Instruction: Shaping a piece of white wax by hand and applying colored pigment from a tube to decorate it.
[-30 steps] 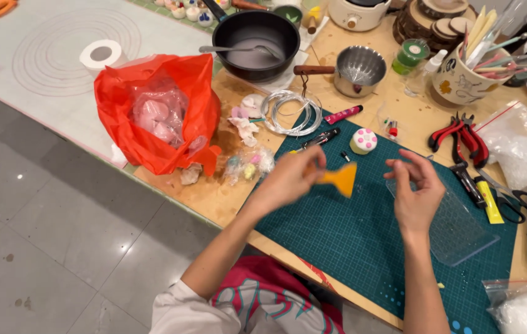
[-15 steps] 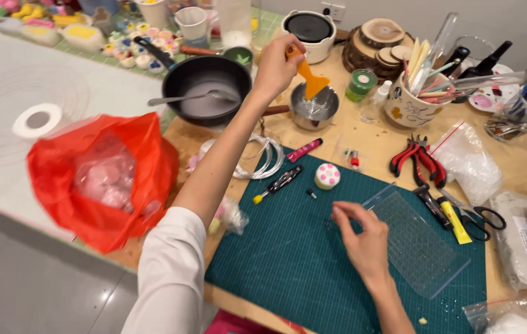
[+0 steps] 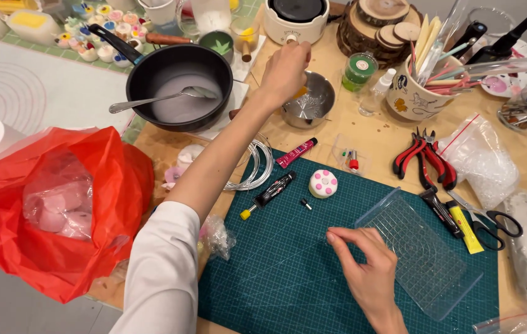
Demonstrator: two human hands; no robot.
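An orange scraper [image 3: 301, 93] was gripped in the left hand [image 3: 285, 69] over the steel cup [image 3: 308, 106], seemingly for scraping, while the open right hand [image 3: 368, 275] rested beside the clear plate [image 3: 427, 260].

The left hand [image 3: 285, 69] is held over a small steel pot [image 3: 310, 108], closed on an orange scraper [image 3: 301, 92] that is mostly hidden. The right hand [image 3: 368, 272] is rested on the green cutting mat [image 3: 276, 266], beside a clear gridded plate [image 3: 421, 253].
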